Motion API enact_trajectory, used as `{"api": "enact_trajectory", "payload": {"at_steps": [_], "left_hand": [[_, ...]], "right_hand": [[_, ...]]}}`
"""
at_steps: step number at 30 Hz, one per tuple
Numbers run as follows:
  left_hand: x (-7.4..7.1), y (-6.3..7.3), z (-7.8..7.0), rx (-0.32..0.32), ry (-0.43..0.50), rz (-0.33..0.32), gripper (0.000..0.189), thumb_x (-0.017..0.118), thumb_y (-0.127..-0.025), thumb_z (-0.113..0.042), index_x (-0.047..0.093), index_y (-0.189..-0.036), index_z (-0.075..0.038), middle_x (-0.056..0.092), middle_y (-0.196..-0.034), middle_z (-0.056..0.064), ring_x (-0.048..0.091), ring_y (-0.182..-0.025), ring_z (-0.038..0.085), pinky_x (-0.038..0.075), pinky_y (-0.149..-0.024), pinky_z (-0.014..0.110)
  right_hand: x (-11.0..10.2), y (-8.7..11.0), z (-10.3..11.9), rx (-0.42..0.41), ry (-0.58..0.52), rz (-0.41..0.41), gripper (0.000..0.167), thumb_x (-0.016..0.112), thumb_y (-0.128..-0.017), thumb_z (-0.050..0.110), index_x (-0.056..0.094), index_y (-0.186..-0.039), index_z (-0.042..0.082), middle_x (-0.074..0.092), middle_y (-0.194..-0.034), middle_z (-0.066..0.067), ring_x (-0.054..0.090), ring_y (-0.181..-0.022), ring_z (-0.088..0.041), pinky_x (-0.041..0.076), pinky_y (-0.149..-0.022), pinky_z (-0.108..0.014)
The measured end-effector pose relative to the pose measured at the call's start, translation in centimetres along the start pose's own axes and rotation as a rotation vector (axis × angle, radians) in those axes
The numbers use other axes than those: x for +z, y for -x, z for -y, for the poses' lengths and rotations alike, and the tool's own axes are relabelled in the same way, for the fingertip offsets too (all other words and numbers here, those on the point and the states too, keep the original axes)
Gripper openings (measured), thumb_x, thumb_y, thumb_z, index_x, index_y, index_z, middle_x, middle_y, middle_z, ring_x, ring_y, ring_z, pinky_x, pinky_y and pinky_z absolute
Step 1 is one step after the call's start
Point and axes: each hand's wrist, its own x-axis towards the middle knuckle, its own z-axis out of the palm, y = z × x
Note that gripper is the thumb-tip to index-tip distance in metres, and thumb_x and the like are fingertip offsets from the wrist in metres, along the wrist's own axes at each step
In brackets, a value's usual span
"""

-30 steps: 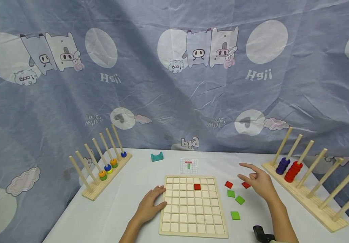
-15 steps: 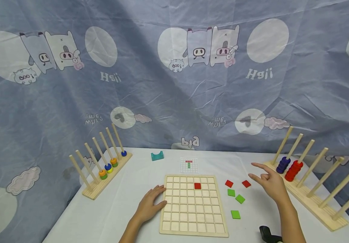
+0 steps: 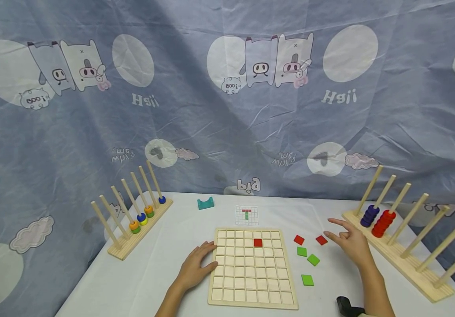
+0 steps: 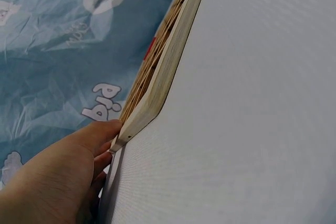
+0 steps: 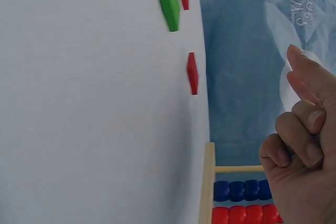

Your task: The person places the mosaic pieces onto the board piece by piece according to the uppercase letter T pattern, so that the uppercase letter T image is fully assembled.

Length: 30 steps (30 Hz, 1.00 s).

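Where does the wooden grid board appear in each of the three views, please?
Head: the wooden grid board lies low, slightly right of centre, touched by the left hand at its left edge.
Left wrist: it shows nearly edge-on, slanting from the top edge down to that hand at lower left.
Right wrist: not in it.
Shared landmark: the blue printed backdrop, visible in all three.

Pale wooden grid board [image 3: 250, 281] flat on bench [image 3: 160, 240], one red tile [image 3: 257, 242] in second row from far edge, seemingly seated. Two loose red tiles [image 3: 299, 240] and three green tiles [image 3: 308, 280] scattered flat, right of board.
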Motion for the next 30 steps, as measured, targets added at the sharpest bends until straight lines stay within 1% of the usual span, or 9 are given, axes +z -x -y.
{"api": "enact_trajectory", "payload": {"at_steps": [3, 4, 9, 12, 19, 23, 30], "left_hand": [[0.0, 0.0, 0.0, -0.001, 0.002, 0.002, 0.052, 0.062, -0.086, -0.041, 0.052, -0.13, -0.015, 0.045, -0.139, 0.0, 0.033, -0.132, 0.024, 0.022, -0.11, 0.045], [0.0, 0.0, 0.0, 0.0, 0.003, 0.002, 0.052, 0.062, -0.086, -0.041, 0.052, -0.13, -0.015, 0.045, -0.139, 0.0, 0.033, -0.132, 0.024, 0.022, -0.11, 0.045], [0.0, 0.0, 0.0, 0.002, 0.007, 0.001, 0.052, 0.062, -0.086, -0.041, 0.052, -0.13, -0.015, 0.045, -0.138, 0.001, 0.033, -0.132, 0.024, 0.022, -0.109, 0.046], [0.0, 0.0, 0.0, -0.001, 0.009, -0.002, 0.052, 0.062, -0.086, -0.041, 0.052, -0.13, -0.015, 0.045, -0.138, 0.001, 0.033, -0.132, 0.024, 0.022, -0.109, 0.047], [0.1, 0.0, 0.2, 0.004, 0.01, -0.001, 0.052, 0.061, -0.086, -0.042, 0.052, -0.13, -0.015, 0.045, -0.139, 0.0, 0.033, -0.132, 0.024, 0.022, -0.109, 0.047], [0.0, 0.0, 0.2, 0.004, 0.017, -0.004, 0.052, 0.061, -0.086, -0.041, 0.052, -0.13, -0.014, 0.046, -0.138, 0.002, 0.034, -0.132, 0.025, 0.022, -0.109, 0.048], [-0.1, 0.0, 0.0, 0.005, 0.025, 0.0, 0.052, 0.062, -0.086, -0.04, 0.052, -0.13, -0.014, 0.045, -0.138, 0.002, 0.033, -0.132, 0.026, 0.021, -0.109, 0.048]], "right_hand": [[0.4, 0.1, -0.9, 0.018, 0.02, 0.008, 0.053, 0.071, -0.08, 0.037, 0.056, -0.123, 0.009, 0.029, -0.047, 0.003, 0.023, -0.04, -0.007, 0.022, -0.033, -0.028], [0.5, 0.1, -1.1, 0.015, 0.037, 0.019, 0.053, 0.07, -0.081, 0.038, 0.055, -0.124, 0.009, 0.029, -0.048, 0.003, 0.023, -0.041, -0.007, 0.024, -0.034, -0.024], [0.9, 0.2, -2.1, 0.053, 0.047, 0.048, 0.053, 0.068, -0.083, 0.037, 0.054, -0.125, 0.008, 0.03, -0.048, 0.002, 0.023, -0.041, -0.008, 0.024, -0.035, -0.023], [1.3, 0.1, -2.7, 0.048, 0.056, 0.057, 0.051, 0.069, -0.082, 0.036, 0.055, -0.123, 0.008, 0.031, -0.049, 0.002, 0.024, -0.041, -0.008, 0.023, -0.036, -0.023], [2.3, -0.1, -4.4, 0.023, 0.129, 0.073, 0.051, 0.071, -0.08, 0.035, 0.058, -0.12, 0.006, 0.031, -0.049, 0.003, 0.023, -0.043, -0.007, 0.023, -0.038, -0.023], [2.5, -0.2, -4.4, 0.019, 0.136, 0.077, 0.05, 0.072, -0.079, 0.035, 0.06, -0.117, 0.006, 0.032, -0.05, 0.003, 0.024, -0.044, -0.008, 0.023, -0.04, -0.024], [2.7, -0.1, -4.1, 0.035, 0.175, 0.113, 0.051, 0.073, -0.079, 0.034, 0.059, -0.117, 0.004, 0.032, -0.051, 0.004, 0.026, -0.046, -0.009, 0.024, -0.041, -0.026]]}}
